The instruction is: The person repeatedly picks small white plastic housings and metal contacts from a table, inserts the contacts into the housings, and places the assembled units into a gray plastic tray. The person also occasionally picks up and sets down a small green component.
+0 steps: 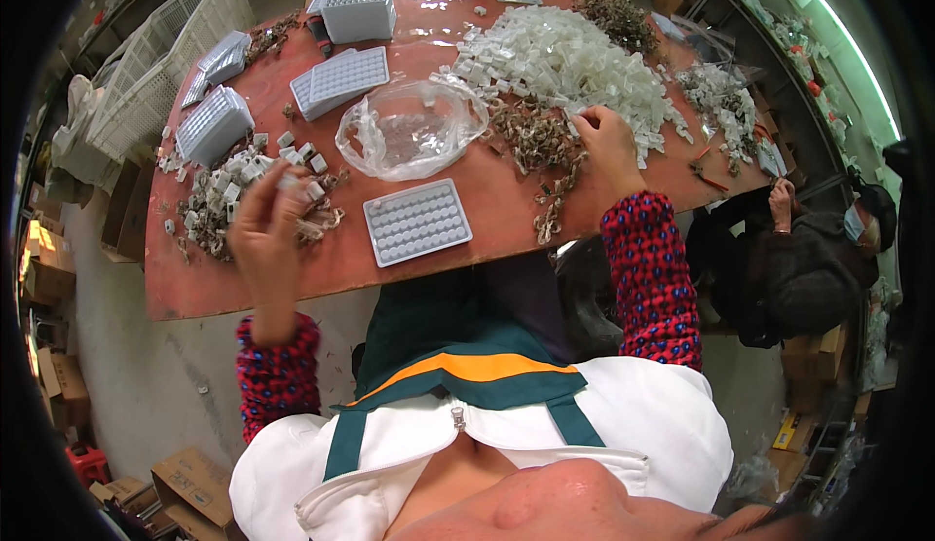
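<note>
My left hand [265,224], blurred by motion, is above a pile of small white blocks with brownish tangled cords [209,200]. Its fingers are pinched around a small whitish piece [289,183], too smeared to name. My right hand [612,151] is closed at the fingertips, at the border between a heap of brown cord bundles [536,137] and a large heap of translucent white plastic pieces [555,49]. Whatever lies between those fingertips is too small to make out. Between my hands lies a white tray with rows of rounded hollows [417,222], with an open clear plastic bag [414,132] behind it.
Stacked white trays [357,15] stand at the back left, with more trays [212,127] nearer. Orange-handled pliers [708,177] lie at the right by another white pile [719,103]. A co-worker [808,259] sits beyond the red table's [336,283] right edge. White crates [161,69] stand left.
</note>
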### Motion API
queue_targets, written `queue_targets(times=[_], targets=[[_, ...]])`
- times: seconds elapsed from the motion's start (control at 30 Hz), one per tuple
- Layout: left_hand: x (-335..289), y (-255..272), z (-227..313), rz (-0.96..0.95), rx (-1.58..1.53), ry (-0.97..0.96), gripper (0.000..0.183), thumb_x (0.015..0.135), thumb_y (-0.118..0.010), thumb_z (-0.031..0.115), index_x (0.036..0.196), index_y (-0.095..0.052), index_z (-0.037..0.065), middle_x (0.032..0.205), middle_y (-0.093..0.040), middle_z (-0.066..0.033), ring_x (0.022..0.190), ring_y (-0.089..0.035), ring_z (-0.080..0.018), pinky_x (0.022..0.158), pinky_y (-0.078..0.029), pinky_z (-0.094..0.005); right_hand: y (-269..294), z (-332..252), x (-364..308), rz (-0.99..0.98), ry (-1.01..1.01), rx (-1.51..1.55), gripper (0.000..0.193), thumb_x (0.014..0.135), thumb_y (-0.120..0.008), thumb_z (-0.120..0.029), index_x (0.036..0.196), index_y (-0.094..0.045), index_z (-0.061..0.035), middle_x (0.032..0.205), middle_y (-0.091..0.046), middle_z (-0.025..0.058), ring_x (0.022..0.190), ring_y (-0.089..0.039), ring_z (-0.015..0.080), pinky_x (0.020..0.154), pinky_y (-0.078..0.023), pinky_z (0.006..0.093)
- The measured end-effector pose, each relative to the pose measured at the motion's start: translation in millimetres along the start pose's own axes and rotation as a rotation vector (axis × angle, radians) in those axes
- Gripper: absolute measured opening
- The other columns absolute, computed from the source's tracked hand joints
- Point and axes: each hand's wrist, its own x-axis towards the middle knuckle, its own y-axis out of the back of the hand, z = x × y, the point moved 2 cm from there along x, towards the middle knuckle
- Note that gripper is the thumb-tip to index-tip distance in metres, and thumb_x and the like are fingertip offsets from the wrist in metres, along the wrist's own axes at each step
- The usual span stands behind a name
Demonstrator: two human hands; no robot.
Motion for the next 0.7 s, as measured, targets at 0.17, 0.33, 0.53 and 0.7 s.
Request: queue_targets(times=[0.17,0.33,0.53,0.7], targets=[[59.7,54.7,0.9,0.284,0.726,-0.152,0.037,0.095,-0.068,0.017,0.127,-0.064,0.0,0.114,-0.071,-0.011,0.099,-0.068,-0.0157,0.087,-0.053,-0.0297,-33.7,80.8,44.1,-0.124,0.044,-0.186,0.032,0.086,-0.071,-0.038,0.094,-0.075,-0.0066,0.09,-0.074,0.0128,0.085,-0.07,0.0329,0.079,-0.054,0.0427],[53.0,24.1,7.9,0.299,0.811,-0.398,0.031,0.095,-0.067,0.015,0.123,-0.066,0.001,0.111,-0.071,-0.0115,0.096,-0.069,-0.0194,0.081,-0.055,-0.032,-31.9,63.2,39.1,-0.1,-0.002,0.054,0.033,0.086,-0.073,-0.034,0.093,-0.072,-0.0025,0.089,-0.073,0.0113,0.08,-0.07,0.0252,0.075,-0.054,0.0373],[-26.1,-96.9,-23.5,-0.43,-0.265,0.439,0.03,0.1,-0.059,0.014,0.127,-0.062,0.001,0.114,-0.068,-0.0091,0.094,-0.068,-0.0155,0.079,-0.058,-0.0291,-9.0,-23.8,-42.8,-0.22,0.165,0.64,0.018,0.093,-0.068,-0.015,0.1,-0.067,0.0016,0.086,-0.069,0.0087,0.076,-0.066,0.0159,0.07,-0.052,0.0289],[-75.3,-149.8,-33.7,-0.436,-0.599,0.619,0.039,0.098,-0.065,0.016,0.133,-0.056,0.0,0.121,-0.064,-0.0091,0.105,-0.066,-0.0171,0.087,-0.059,-0.0311,-14.3,-73.1,-133.9,-0.468,0.507,0.549,0.019,0.088,-0.073,-0.012,0.1,-0.066,0.0003,0.095,-0.068,0.0119,0.085,-0.066,0.0211,0.071,-0.053,0.033]])
